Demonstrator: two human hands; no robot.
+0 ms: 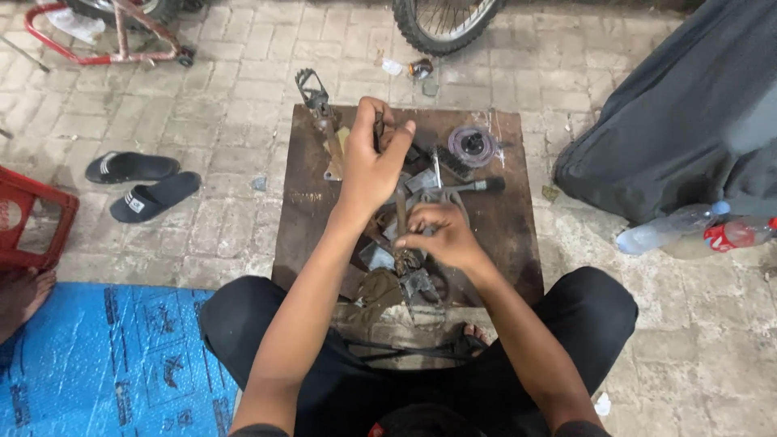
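At our left knee a blue printed plastic sheet [105, 356], over the brown board [510, 235] our right hand [441, 236] pinching a small metal part [402, 257], our left hand [368, 158] raised, fingers closed round a dark tool [378, 129], clear plastic bottles [688, 231] right, tyre [441, 28] beyond.

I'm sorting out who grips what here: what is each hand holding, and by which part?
The left hand pinches a small dark part by its top. The right hand grips a thin metal rod near its lower end.

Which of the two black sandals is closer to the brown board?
The lower sandal, angled toward the board. The other sandal lies farther left, above it.
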